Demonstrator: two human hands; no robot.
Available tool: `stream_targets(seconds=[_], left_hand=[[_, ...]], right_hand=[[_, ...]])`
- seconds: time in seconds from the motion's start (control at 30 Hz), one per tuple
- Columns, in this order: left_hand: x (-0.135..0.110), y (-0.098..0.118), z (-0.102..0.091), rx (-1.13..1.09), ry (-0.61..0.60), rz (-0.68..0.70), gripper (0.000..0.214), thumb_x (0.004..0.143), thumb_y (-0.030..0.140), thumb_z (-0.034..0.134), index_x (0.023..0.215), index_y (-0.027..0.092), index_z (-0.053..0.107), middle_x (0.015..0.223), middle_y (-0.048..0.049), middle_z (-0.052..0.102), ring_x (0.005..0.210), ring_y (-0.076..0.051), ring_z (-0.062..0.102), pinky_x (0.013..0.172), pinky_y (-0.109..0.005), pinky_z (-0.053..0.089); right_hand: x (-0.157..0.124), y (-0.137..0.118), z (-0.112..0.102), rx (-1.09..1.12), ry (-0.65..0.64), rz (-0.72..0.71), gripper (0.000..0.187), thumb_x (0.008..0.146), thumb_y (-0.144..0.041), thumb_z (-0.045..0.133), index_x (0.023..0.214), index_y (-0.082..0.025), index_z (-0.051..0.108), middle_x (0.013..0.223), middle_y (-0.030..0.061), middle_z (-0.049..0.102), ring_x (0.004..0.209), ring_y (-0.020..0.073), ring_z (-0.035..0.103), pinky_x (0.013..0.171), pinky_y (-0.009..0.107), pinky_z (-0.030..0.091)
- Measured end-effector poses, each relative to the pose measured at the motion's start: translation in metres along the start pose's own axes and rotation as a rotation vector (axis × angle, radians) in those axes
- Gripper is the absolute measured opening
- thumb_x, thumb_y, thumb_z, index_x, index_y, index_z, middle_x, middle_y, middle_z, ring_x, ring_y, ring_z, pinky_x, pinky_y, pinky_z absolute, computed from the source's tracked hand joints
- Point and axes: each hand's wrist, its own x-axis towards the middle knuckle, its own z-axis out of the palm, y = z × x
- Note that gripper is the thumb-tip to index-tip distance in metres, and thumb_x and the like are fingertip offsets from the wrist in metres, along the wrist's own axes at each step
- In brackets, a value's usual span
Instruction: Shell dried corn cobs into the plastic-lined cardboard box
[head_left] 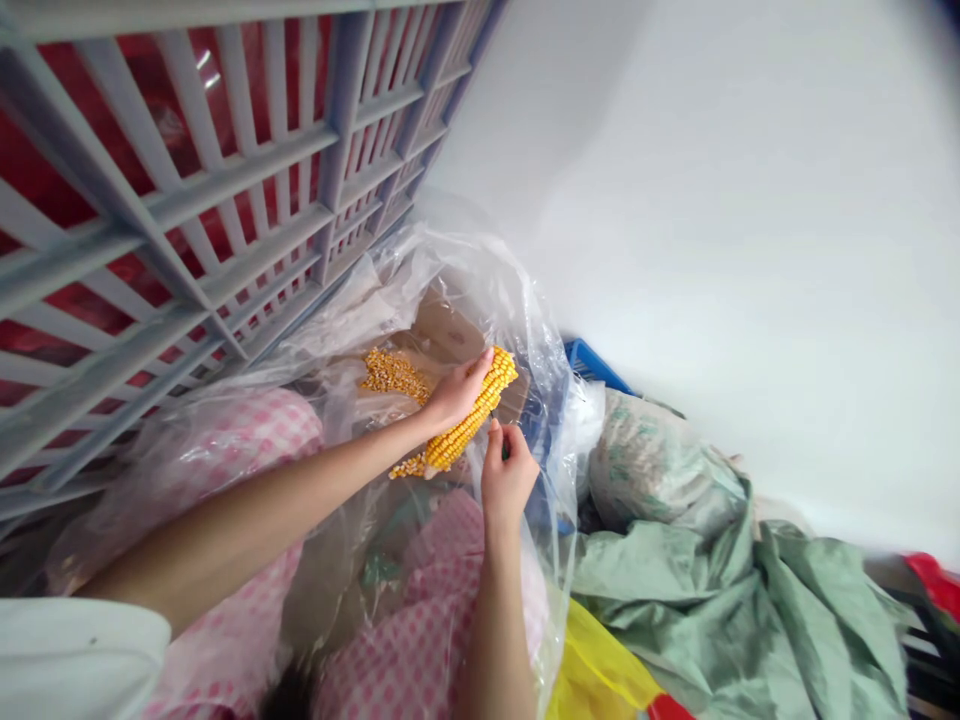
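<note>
**Head view.**
- Corn cob (474, 408): yellow, tilted, held over the open mouth of a clear plastic bag (480, 270), seemingly so that whatever it sheds lands inside.
- Left hand (456, 392): closed round the cob's upper half.
- Right hand (507, 482): just below the cob, fingers curled, thumb against its lower side. Whether it grips is unclear.
- Loose kernels (393, 372): heaped left of the cob, inside the bag.
- Grey crate (225, 200): well left of the cob.
- Green sack (675, 560): below and right of the cob.

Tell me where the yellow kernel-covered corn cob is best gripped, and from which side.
Probably around its upper half, from the left, as the left hand wraps the yellow kernel-covered corn cob: it lies slanted, its lower stretch free beside the right hand.
</note>
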Motion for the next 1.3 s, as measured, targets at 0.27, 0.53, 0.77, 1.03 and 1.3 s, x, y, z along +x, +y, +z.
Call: stream_targets(seconds=[0.27,0.53,0.77,1.03,1.3], left_hand=[[0.009,0.019,-0.003,-0.135,-0.04,-0.196,0.064,0.069,0.075,0.03,0.069,0.018,0.058,0.048,-0.0025,0.053,0.044,-0.014,0.052,0.045,-0.026,0.042],[0.01,0.029,-0.008,-0.062,-0.073,-0.191,0.07,0.07,0.076,0.023,0.078,0.017,0.059,0.051,-0.0025,0.058,0.045,-0.014,0.056,0.043,-0.025,0.044],[0.009,0.021,-0.004,-0.016,-0.169,-0.162,0.064,0.069,0.074,0.033,0.079,0.017,0.06,0.049,-0.0006,0.056,0.042,-0.011,0.05,0.043,-0.023,0.043],[0.012,0.013,-0.006,-0.024,-0.217,-0.137,0.065,0.071,0.071,0.036,0.095,0.017,0.063,0.057,-0.0019,0.059,0.046,-0.01,0.051,0.046,-0.021,0.041],[0.013,0.013,-0.006,-0.071,-0.218,-0.132,0.062,0.072,0.069,0.037,0.097,0.018,0.063,0.052,0.0,0.057,0.043,-0.01,0.05,0.044,-0.021,0.041]], right_hand=[[0.01,-0.002,-0.003,0.213,-0.005,0.119,0.038,0.082,-0.048,0.039,0.065,-0.015,0.05,0.056,-0.0037,0.045,0.053,0.0079,0.037,0.054,0.019,0.03],[0.011,-0.001,-0.012,0.303,-0.057,0.077,0.038,0.076,-0.049,0.048,0.071,-0.013,0.06,0.064,-0.0004,0.055,0.06,0.0101,0.045,0.06,0.021,0.035],[0.013,-0.003,-0.008,0.344,0.026,0.136,0.039,0.077,-0.047,0.048,0.077,-0.012,0.064,0.073,0.0038,0.063,0.067,0.0131,0.053,0.066,0.023,0.039],[0.013,-0.002,-0.008,0.396,-0.006,0.095,0.049,0.082,-0.044,0.041,0.118,-0.015,0.054,0.073,0.0038,0.062,0.066,0.0134,0.054,0.061,0.025,0.042],[0.012,-0.004,-0.005,0.351,0.044,0.097,0.04,0.081,-0.044,0.043,0.1,-0.013,0.06,0.074,0.0043,0.062,0.064,0.012,0.055,0.063,0.024,0.042]])
